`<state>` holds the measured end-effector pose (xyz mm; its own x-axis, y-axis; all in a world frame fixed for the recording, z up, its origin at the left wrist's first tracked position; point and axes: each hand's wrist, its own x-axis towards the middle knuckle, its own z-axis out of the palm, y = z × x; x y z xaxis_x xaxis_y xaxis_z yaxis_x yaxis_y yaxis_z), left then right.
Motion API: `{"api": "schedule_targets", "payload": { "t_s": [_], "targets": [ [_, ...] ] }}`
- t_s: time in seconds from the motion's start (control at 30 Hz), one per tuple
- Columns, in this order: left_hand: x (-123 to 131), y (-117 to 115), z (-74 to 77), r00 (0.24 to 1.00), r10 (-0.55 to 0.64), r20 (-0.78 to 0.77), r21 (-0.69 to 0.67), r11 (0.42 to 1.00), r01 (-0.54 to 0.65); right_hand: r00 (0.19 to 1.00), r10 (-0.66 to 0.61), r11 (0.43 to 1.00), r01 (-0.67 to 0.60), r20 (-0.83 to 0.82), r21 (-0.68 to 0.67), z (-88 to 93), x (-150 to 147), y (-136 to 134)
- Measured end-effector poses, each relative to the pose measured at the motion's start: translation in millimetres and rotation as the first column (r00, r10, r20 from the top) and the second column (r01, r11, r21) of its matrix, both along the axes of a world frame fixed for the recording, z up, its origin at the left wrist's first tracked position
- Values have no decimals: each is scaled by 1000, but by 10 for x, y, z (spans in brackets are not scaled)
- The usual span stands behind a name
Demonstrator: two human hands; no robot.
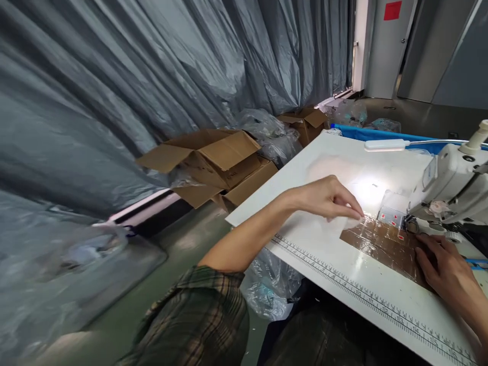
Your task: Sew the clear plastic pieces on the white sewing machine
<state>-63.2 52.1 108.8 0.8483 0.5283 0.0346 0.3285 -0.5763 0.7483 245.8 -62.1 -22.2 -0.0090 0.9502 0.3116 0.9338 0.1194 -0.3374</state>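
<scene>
My left hand (330, 199) hovers over the white sewing table (312, 168), its fingers curled together in a pinch at the edge of a thin, clear piece of plastic (343, 223); what the fingertips hold is hard to make out. My right hand (444, 264) lies flat with fingers stretched on a brown taped patch (381, 243) of the table, just in front of the needle area of the white sewing machine (450, 190). Small red marks (392, 219) show near the presser foot.
A ruler strip (362, 292) runs along the table's near edge. Open cardboard boxes (217, 162) and plastic bags (267, 290) lie on the floor to the left. Grey plastic sheeting (133, 76) hangs behind. A blue bin (381, 134) sits beyond the table.
</scene>
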Motion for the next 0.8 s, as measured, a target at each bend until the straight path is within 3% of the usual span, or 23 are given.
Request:
{"api": "schedule_targets", "payload": {
  "t_s": [0.13, 0.2, 0.3, 0.4, 0.53, 0.63, 0.73, 0.8],
  "targets": [
    [647, -18, -189, 955, -296, -31, 37, 954, 297, 999, 30, 999, -31, -40, -9, 65, -30, 4],
    [894, 60, -331, 934, -339, -116, 135, 926, 353, 998, 23, 1000, -23, -62, -2, 87, -36, 10],
    [1084, 224, -513, 925, -305, -229, 387, 843, 374, 996, 16, 1000, -17, -84, -12, 114, -38, 16],
    [1055, 342, -592, 955, -217, -201, 567, 769, 294, 997, 14, 999, -18, -80, -41, 145, -46, 6],
    [902, 313, -570, 974, -215, -69, 563, 798, 216, 997, 44, 999, -45, -67, -12, 216, -121, -35],
    [865, 220, -567, 931, -363, 26, 474, 825, 309, 978, 186, 982, -181, -96, 57, 271, -235, -62],
    [867, 175, -619, 863, -504, -25, 450, 765, 460, 904, 415, 909, -406, -106, 95, 289, -328, -56],
    [849, 175, -657, 861, -490, -134, 470, 734, 490, 882, 466, 884, -462, -69, 70, 282, -338, -38]
  ]
}}
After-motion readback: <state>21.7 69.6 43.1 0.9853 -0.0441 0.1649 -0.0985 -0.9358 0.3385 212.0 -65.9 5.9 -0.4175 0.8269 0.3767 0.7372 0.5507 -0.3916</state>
